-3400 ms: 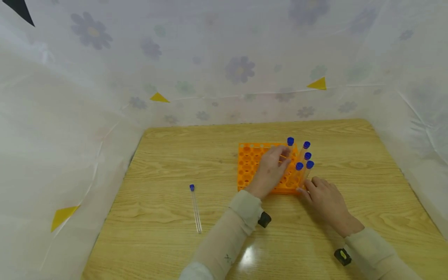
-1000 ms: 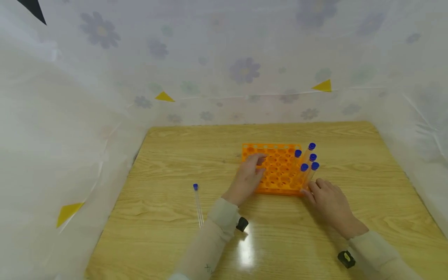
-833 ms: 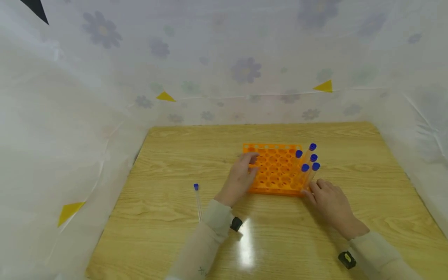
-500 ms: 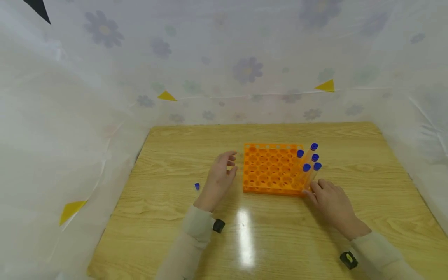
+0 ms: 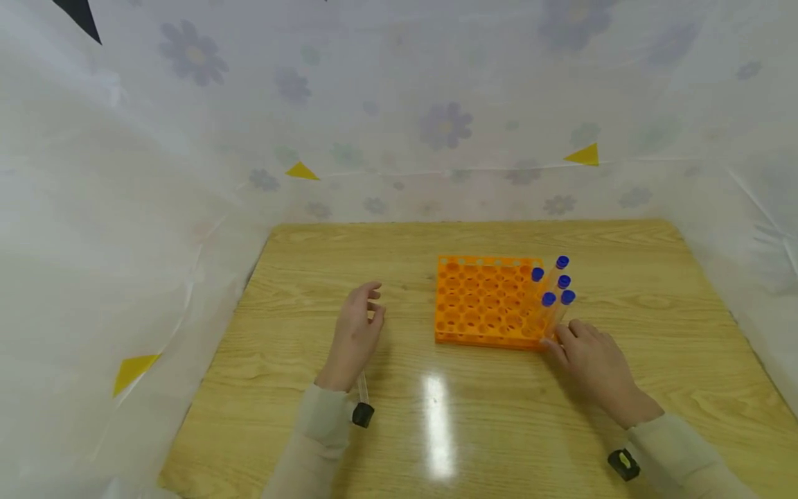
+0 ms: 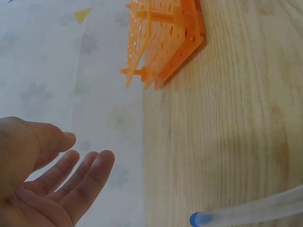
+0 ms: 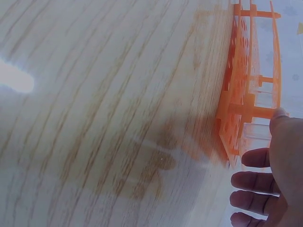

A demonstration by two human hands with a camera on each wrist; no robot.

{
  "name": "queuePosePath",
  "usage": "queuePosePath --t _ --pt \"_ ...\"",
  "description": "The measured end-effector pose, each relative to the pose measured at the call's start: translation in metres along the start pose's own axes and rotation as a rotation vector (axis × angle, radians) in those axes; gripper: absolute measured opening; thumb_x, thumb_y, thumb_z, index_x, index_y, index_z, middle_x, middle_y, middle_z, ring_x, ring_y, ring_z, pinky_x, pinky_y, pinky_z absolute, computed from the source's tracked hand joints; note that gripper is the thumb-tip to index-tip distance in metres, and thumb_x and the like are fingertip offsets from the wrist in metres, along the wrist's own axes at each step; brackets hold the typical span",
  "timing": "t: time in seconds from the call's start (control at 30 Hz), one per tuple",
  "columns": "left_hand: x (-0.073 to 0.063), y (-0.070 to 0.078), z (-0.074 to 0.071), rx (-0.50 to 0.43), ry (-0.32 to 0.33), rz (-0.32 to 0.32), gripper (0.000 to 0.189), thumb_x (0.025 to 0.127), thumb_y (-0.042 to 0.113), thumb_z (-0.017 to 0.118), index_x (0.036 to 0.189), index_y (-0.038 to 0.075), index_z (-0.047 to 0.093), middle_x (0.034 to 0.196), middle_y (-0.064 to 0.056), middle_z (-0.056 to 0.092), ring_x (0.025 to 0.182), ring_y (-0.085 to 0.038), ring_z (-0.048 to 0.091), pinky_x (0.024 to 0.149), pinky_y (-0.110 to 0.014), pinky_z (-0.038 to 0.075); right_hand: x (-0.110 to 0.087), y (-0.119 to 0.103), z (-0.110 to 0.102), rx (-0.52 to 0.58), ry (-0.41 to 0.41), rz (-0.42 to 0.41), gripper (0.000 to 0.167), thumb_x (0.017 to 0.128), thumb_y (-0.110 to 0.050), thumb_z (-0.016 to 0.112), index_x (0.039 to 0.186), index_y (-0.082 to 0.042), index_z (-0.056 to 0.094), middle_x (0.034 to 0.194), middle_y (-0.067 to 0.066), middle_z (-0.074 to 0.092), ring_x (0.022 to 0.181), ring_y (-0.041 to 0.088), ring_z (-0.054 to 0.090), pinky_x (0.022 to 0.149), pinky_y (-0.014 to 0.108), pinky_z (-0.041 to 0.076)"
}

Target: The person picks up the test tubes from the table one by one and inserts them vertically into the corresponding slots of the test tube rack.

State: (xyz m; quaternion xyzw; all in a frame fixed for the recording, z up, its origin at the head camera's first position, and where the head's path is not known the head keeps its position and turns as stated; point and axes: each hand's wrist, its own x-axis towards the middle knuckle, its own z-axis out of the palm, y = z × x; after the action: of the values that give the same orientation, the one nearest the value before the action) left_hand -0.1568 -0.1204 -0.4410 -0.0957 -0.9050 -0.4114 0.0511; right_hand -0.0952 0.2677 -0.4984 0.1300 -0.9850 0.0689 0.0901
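Note:
My left hand (image 5: 355, 336), fingers loosely bent and holding nothing, hovers left of the orange test tube rack (image 5: 476, 331). Beneath its wrist a lone test tube (image 5: 364, 388) lies on the table; the hand hides most of it in the head view. The left wrist view shows that tube's blue cap (image 6: 195, 219) and clear body. At the rack's near right corner, my right hand (image 5: 592, 360) holds on, its thumb (image 7: 279, 113) against the rack and its fingers bent down alongside. Several blue-capped test tubes (image 5: 555, 315) stand, some leaning, at the rack's right end.
The wood-grain table (image 5: 499, 430) has a bright reflection in front of the rack. A pale flower-patterned sheet (image 5: 399, 125) encloses it at the back and sides, with yellow triangles (image 5: 302, 171) on it.
My left hand has let go of a blue-capped tube, now lower in the rack, and moved left over the lying tube. My right hand stays at the rack's corner.

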Motion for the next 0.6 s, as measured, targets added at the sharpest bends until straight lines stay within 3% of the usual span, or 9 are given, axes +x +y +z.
queuePosePath --t 0.43,0.6 --pt "-0.013 -0.022 -0.009 0.087 0.072 -0.047 0.037 0.096 0.001 0.059 0.132 0.002 0.054 0.117 -0.015 0.061 0.096 -0.026 0.062 0.070 -0.031 0.055 0.000 -0.001 -0.001 0.013 0.000 0.004 0.023 0.098 -0.030 0.062 0.094 -0.008 0.059 0.079 0.004 0.052 0.067 0.019 0.050 0.058 0.037 0.041" --pt "-0.017 -0.030 -0.010 0.110 0.070 -0.114 0.035 0.097 0.004 0.058 0.132 0.005 0.054 0.116 -0.016 0.061 0.094 -0.024 0.061 0.069 -0.030 0.054 0.000 -0.001 -0.002 0.005 0.010 -0.001 0.023 0.097 -0.029 0.063 0.093 -0.007 0.059 0.078 0.005 0.051 0.066 0.019 0.048 0.057 0.036 0.040"
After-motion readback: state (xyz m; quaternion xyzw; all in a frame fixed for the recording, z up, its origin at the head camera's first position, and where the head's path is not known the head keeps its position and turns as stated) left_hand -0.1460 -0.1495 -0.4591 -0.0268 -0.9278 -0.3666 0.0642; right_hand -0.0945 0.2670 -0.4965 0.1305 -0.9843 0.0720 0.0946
